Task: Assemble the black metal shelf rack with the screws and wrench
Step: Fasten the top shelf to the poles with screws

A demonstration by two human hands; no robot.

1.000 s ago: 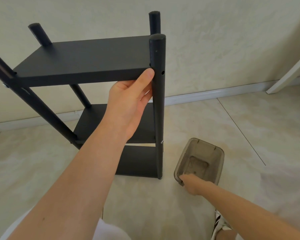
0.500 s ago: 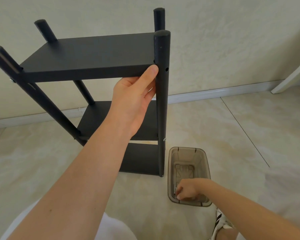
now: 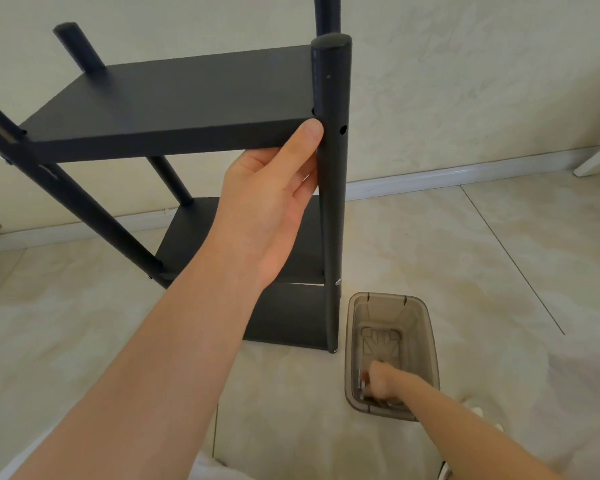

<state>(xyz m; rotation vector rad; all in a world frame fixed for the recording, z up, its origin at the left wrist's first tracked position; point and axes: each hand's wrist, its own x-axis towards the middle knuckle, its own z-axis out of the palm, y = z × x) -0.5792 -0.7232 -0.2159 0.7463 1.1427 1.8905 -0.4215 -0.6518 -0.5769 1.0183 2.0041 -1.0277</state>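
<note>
The rack (image 3: 187, 109) stands on the floor (image 3: 465, 258) across the left and centre of the frame. The left hand (image 3: 274, 202) grips its top shelf at the front right post (image 3: 331, 188), thumb on the shelf edge. At lower right, the right hand (image 3: 381, 382) reaches into a bin (image 3: 426, 327), fingers curled; whether they hold anything cannot be told.
</note>
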